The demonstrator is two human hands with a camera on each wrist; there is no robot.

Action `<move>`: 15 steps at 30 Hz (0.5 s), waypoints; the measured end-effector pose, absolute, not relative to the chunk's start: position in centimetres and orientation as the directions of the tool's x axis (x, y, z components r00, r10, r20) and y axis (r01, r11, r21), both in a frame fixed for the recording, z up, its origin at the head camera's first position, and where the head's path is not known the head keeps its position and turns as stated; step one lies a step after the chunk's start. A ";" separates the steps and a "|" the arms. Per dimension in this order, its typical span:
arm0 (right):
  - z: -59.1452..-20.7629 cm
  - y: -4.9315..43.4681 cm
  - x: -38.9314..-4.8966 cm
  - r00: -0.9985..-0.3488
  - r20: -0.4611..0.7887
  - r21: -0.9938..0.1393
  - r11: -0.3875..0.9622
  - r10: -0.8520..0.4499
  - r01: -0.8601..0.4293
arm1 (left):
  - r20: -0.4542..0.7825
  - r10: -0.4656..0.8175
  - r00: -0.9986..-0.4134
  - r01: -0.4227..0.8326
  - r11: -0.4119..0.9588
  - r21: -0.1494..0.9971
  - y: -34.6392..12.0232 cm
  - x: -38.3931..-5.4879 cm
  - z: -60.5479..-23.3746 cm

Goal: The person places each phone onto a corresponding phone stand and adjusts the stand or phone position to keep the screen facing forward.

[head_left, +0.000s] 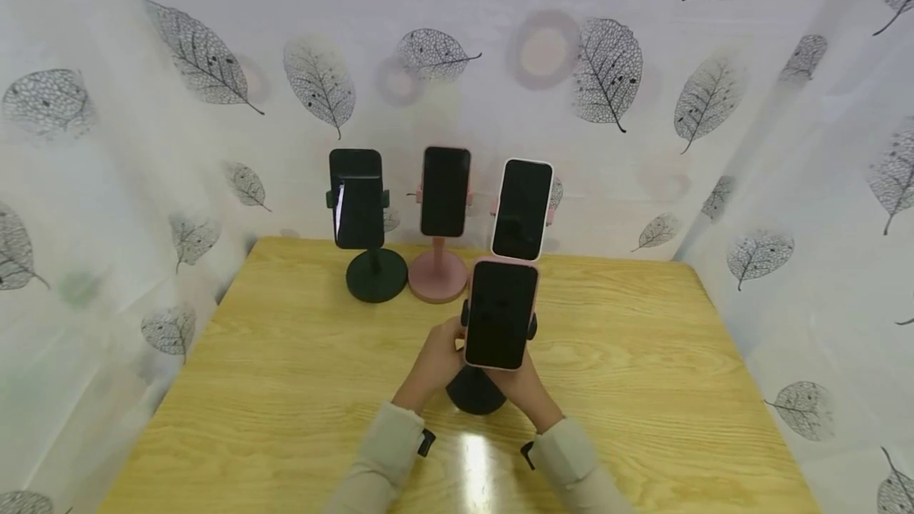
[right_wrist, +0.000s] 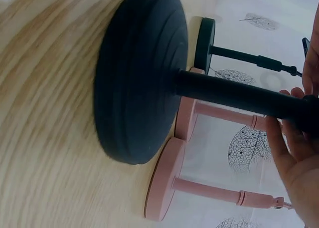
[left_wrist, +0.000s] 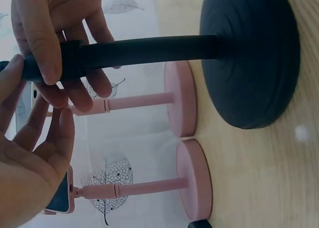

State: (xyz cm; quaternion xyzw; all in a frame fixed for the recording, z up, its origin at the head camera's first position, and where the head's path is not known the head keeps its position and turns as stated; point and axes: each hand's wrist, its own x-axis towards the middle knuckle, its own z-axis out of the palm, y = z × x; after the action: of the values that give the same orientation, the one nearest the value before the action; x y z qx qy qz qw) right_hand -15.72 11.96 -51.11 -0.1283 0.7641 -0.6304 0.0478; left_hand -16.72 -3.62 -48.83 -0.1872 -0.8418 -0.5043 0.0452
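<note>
A black phone stand (left_wrist: 149, 49) is upright on the table, its round base (head_left: 477, 393) toward the front. Its clamp carries a phone in a pink case (head_left: 502, 316), dark screen facing up toward the head camera. My right hand (head_left: 524, 389) curls its fingers round the collar of the stem, as the left wrist view shows. Higher up, close under the phone, my left hand (head_left: 437, 357) pinches the stand between thumb and fingers. The phone hides part of both hands in the head view.
Behind stand a dark green phone stand (head_left: 376, 276), a pink stand (head_left: 438, 276) and another pink stand (right_wrist: 167, 180), each bearing a phone. The front phone covers the last one's base in the head view. A leaf-patterned curtain (head_left: 457, 117) borders the wooden table (head_left: 286, 387).
</note>
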 end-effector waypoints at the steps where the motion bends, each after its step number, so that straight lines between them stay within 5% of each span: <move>1: -51.2 12.1 -15.7 -0.964 0.097 -0.968 0.200 -0.246 -0.148 | 0.267 0.273 -0.924 0.364 0.419 0.832 -3.5 -16.7 -48.9; 5: -51.4 13.3 -15.5 -0.968 0.133 -0.872 0.439 -0.211 -0.216 | 0.274 0.303 -0.913 0.384 0.410 0.827 -3.4 -16.7 -49.3; 15: -51.0 16.1 -15.0 -0.942 0.146 -0.754 0.582 -0.304 -0.304 | 0.166 0.204 -0.965 0.230 0.346 0.910 -5.8 -16.1 -50.3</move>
State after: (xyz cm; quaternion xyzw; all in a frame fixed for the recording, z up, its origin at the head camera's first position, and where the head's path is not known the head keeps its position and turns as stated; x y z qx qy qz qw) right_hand -14.96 16.12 -50.98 -0.1709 0.8893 -0.4242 -0.0005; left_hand -16.10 -5.77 -50.28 -0.1322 -0.8203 -0.5563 0.0116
